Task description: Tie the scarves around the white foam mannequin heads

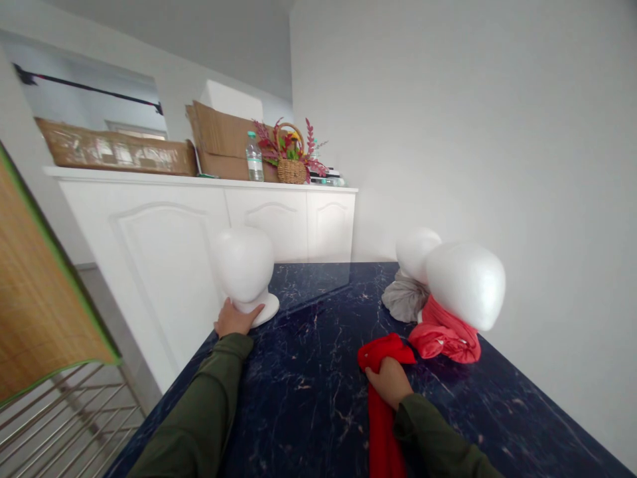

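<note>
A white foam mannequin head stands upright on its round base at the table's left edge. My left hand is closed around its neck, just above the base. My right hand grips a red scarf, its far end bunched and the rest trailing toward me off the bottom of the view. To the right, a second foam head leans over, with a coral-pink cloth around its neck. Behind it, partly hidden, is a third white head with a grey cloth at its base.
The dark blue marbled table fills the foreground. Beyond it, a white cabinet carries cardboard boxes, a plastic bottle and a flower basket. A metal rack and an orange-brown panel stand at left.
</note>
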A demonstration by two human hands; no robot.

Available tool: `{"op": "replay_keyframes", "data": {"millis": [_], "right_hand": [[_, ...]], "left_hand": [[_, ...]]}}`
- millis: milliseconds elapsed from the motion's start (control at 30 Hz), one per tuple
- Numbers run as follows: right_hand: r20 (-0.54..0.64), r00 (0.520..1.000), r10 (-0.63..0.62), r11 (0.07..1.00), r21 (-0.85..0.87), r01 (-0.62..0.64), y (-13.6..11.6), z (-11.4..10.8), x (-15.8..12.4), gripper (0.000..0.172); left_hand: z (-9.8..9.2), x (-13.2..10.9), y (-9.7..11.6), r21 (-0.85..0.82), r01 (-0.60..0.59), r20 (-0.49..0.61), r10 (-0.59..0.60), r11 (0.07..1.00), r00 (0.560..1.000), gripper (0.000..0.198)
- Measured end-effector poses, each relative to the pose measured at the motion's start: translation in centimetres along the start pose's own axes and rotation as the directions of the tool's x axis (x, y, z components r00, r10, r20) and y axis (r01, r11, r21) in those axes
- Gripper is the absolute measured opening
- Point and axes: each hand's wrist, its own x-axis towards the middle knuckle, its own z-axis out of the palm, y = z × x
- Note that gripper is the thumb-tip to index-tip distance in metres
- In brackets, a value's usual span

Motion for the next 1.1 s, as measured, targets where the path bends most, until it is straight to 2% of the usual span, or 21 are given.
{"op": "replay_keyframes", "data": {"millis": [100, 200, 333, 467, 600, 667, 733, 833, 900, 933, 967, 1033, 1067, 1100], "right_hand": [[-0.044, 0.998, 0.052, 0.997, 0.052, -0.05, 0.1, -0.1, 0.1, 0.023], [-0.079, 0.995, 0.054, 0.969, 0.247, -0.033, 0.3, 0.1, 0.2, 0.024], [-0.148, 0.986, 0.078, 0.847, 0.532, 0.013, 0.6, 0.1, 0.5, 0.021], [-0.171, 0.979, 0.107, 0.752, 0.658, 0.033, 0.7, 0.0, 0.8, 0.02], [-0.239, 0.963, 0.123, 0.723, 0.686, 0.079, 0.2, -0.3, 1.0, 0.021], [-0.293, 0.948, 0.126, 0.686, 0.715, 0.13, -0.2, -1.2, 0.9, 0.022], [-0.325, 0.93, 0.169, 0.605, 0.779, 0.163, -0.6, -2.7, 0.3, 0.025], [-0.333, 0.9, 0.281, 0.444, 0.877, 0.186, -1.0, -6.2, -2.5, 0.032], [-0.319, 0.893, 0.319, 0.387, 0.903, 0.185, -1.1, -8.5, -5.9, 0.037], [-0.296, 0.906, 0.303, 0.376, 0.911, 0.172, -1.1, -9.4, -7.9, 0.037], [-0.25, 0.933, 0.259, 0.368, 0.919, 0.144, -1.1, -10.2, -10.0, 0.035], [-0.072, 0.995, 0.072, 0.369, 0.929, 0.041, -1.2, -11.3, -14.0, 0.029], [0.047, 0.998, -0.052, 0.388, 0.921, -0.023, -1.4, -11.6, -15.6, 0.027], [0.159, 0.973, -0.166, 0.416, 0.906, -0.078, -1.6, -11.9, -17.1, 0.026]], "left_hand": [[-0.2, 0.1, 0.5, -0.022, 0.015, -0.006, -0.015, 1.0, 1.0, 0.078], [-0.4, 0.1, 0.9, -0.04, 0.034, -0.022, -0.035, 0.999, 0.999, 0.075], [-0.6, 0.1, 1.2, -0.083, 0.013, -0.055, -0.018, 0.996, 0.998, 0.073], [-1.0, -0.8, 1.7, -0.127, 0.04, -0.071, -0.049, 0.991, 0.996, 0.072], [-1.2, -3.7, 3.0, -0.238, 0.021, -0.057, -0.036, 0.971, 0.998, 0.072], [-1.3, -6.2, 3.9, -0.308, -0.038, -0.049, 0.024, 0.951, 0.999, 0.071], [-1.5, -9.2, 4.9, -0.377, -0.127, -0.009, 0.134, 0.917, 0.991, 0.067], [-2.4, -14.3, 5.9, -0.469, -0.249, 0.078, 0.32, 0.847, 0.944, 0.057], [-3.3, -17.5, 6.2, -0.516, -0.28, 0.139, 0.402, 0.81, 0.905, 0.054], [-3.8, -19.0, 6.3, -0.538, -0.28, 0.167, 0.425, 0.795, 0.889, 0.055], [-4.2, -20.4, 6.3, -0.559, -0.273, 0.191, 0.442, 0.783, 0.877, 0.057], [-4.9, -22.6, 6.2, -0.589, -0.255, 0.211, 0.451, 0.767, 0.867, 0.064], [-5.1, -23.5, 6.2, -0.597, -0.249, 0.209, 0.447, 0.762, 0.87, 0.067], [-5.2, -24.3, 6.2, -0.602, -0.247, 0.201, 0.443, 0.759, 0.873, 0.069]]}}
